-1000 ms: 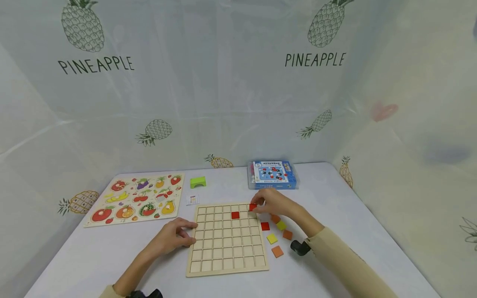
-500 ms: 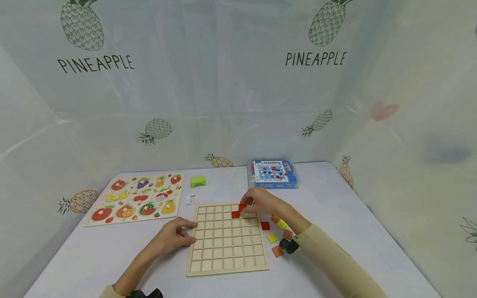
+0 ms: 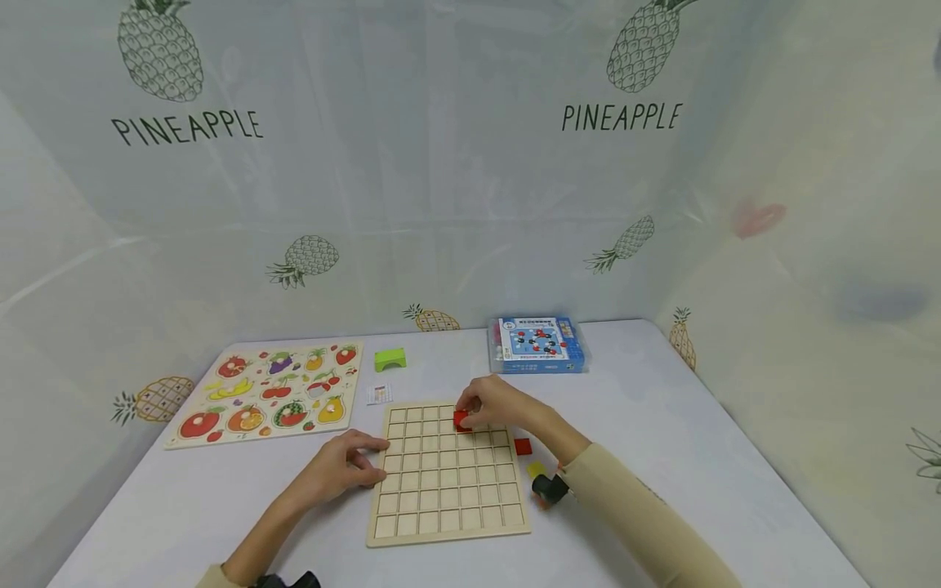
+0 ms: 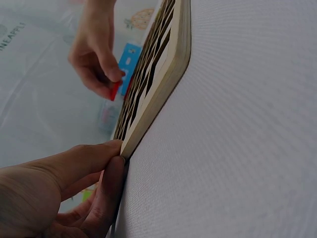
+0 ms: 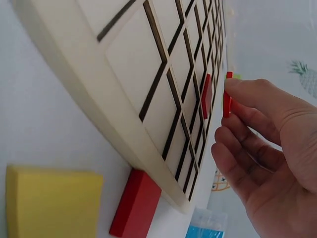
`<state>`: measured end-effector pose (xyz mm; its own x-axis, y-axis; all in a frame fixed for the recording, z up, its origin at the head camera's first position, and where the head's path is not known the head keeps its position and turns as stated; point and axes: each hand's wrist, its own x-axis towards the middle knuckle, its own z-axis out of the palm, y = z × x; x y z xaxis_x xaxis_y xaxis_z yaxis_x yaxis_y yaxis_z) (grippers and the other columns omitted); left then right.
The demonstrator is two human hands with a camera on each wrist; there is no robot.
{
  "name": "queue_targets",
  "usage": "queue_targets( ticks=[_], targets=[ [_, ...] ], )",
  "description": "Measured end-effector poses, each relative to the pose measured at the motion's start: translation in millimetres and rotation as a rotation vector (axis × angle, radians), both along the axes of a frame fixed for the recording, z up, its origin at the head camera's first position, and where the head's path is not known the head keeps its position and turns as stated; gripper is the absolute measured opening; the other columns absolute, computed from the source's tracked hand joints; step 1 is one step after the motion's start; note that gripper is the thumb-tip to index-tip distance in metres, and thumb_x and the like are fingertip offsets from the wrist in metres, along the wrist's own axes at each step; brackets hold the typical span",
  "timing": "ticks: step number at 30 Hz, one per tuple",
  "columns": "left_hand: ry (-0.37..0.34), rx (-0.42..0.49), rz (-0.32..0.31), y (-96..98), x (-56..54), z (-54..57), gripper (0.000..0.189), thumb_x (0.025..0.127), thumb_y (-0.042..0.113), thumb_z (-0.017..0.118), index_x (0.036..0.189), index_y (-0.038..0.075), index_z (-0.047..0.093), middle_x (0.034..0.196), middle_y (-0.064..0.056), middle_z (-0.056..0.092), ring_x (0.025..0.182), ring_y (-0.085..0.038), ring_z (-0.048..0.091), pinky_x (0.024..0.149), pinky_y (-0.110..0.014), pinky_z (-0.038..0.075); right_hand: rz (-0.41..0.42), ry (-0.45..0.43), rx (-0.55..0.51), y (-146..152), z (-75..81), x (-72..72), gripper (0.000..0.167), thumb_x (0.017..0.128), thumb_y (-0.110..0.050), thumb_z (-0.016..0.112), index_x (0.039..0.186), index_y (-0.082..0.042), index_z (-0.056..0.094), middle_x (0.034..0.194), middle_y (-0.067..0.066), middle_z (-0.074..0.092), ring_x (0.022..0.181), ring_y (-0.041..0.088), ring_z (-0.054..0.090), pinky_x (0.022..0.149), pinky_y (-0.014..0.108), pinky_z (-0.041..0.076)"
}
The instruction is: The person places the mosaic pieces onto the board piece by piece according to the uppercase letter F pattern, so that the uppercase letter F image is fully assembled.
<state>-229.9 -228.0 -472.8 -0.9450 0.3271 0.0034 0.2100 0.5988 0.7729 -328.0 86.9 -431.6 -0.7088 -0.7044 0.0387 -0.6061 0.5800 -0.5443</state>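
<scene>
A wooden grid board (image 3: 439,499) lies flat in front of me. My left hand (image 3: 340,469) touches its left edge with spread thumb and forefinger; in the left wrist view these fingertips meet the board's side. Over the far part of the grid, my right hand (image 3: 494,402) pinches a red square tile (image 5: 228,95) between thumb and fingers, held on edge and apart from the board in the right wrist view. Close by, another red tile (image 5: 206,96) sits on the grid. To the right of the board lie a loose red tile (image 3: 523,447) and a yellow tile (image 5: 54,201).
An orange tile (image 3: 541,503) is partly covered by the black wrist camera (image 3: 550,489). Behind the board are a green arch block (image 3: 390,359), a small printed card (image 3: 379,394) and a blue boxed set (image 3: 539,345). A fruit puzzle board (image 3: 268,395) lies left.
My right hand has moved left across the far rows with the pinched red tile, to the spot of the placed one. Its forearm now covers several loose tiles. The left hand stays put.
</scene>
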Motion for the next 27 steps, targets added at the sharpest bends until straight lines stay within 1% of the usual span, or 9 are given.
queue_targets(
  ticks=[3, 6, 11, 14, 19, 27],
  targets=[
    [0.003, -0.001, -0.001, 0.0, 0.4, -0.1, 0.047, 0.079, 0.027, 0.081, 0.121, 0.011, 0.068, 0.112, -0.008, 0.061, 0.075, -0.006, 0.06, 0.066, -0.02, 0.046, 0.015, 0.003, -0.002, -5, -1.7, 0.7, 0.017, 0.086, -0.016, 0.076, 0.101, -0.009, 0.074, 0.093, 0.002, 0.068, 0.08, 0.011, 0.058, 0.071, 0.019, 0.049],
    [0.005, 0.001, -0.003, -0.2, 0.7, -0.4, 0.047, 0.079, 0.026, 0.081, 0.121, 0.01, 0.068, 0.112, -0.009, 0.062, 0.075, -0.006, 0.06, 0.066, -0.02, 0.047, 0.031, 0.031, 0.004, -9, -3.4, 0.5, 0.017, 0.085, -0.017, 0.077, 0.1, -0.009, 0.074, 0.093, 0.003, 0.069, 0.08, 0.01, 0.058, 0.071, 0.018, 0.048],
    [0.001, 0.008, -0.001, -0.6, 0.8, -1.3, 0.047, 0.079, 0.026, 0.081, 0.121, 0.01, 0.068, 0.114, -0.009, 0.061, 0.075, -0.006, 0.06, 0.066, -0.02, 0.047, 0.047, 0.069, 0.026, -15, -6.0, 0.2, 0.019, 0.084, -0.021, 0.078, 0.099, -0.01, 0.074, 0.091, 0.001, 0.068, 0.078, 0.007, 0.056, 0.071, 0.017, 0.047],
    [0.005, 0.01, -0.002, -0.7, 0.9, -1.6, 0.047, 0.079, 0.026, 0.081, 0.121, 0.01, 0.068, 0.114, -0.009, 0.061, 0.075, -0.006, 0.061, 0.066, -0.02, 0.047, 0.051, 0.067, 0.031, -18, -6.5, 1.0, 0.019, 0.085, -0.021, 0.078, 0.1, -0.01, 0.073, 0.092, 0.001, 0.067, 0.079, 0.005, 0.056, 0.072, 0.017, 0.048],
    [0.009, 0.01, -0.005, -0.7, 1.4, -1.7, 0.046, 0.08, 0.025, 0.081, 0.122, 0.01, 0.068, 0.114, -0.009, 0.061, 0.075, -0.006, 0.061, 0.066, -0.02, 0.047, 0.054, 0.066, 0.034, -22, -6.9, 2.4, 0.019, 0.085, -0.019, 0.077, 0.101, -0.009, 0.073, 0.092, 0.001, 0.068, 0.079, 0.006, 0.059, 0.072, 0.016, 0.048],
    [-0.002, 0.016, 0.001, -0.3, 0.7, -1.1, 0.048, 0.079, 0.026, 0.081, 0.122, 0.01, 0.068, 0.114, -0.009, 0.061, 0.075, -0.007, 0.061, 0.065, -0.02, 0.048, 0.034, 0.055, 0.044, -24, -8.5, 1.6, 0.021, 0.085, -0.02, 0.077, 0.103, -0.009, 0.073, 0.093, 0.001, 0.068, 0.079, 0.005, 0.058, 0.072, 0.016, 0.048]
  ],
)
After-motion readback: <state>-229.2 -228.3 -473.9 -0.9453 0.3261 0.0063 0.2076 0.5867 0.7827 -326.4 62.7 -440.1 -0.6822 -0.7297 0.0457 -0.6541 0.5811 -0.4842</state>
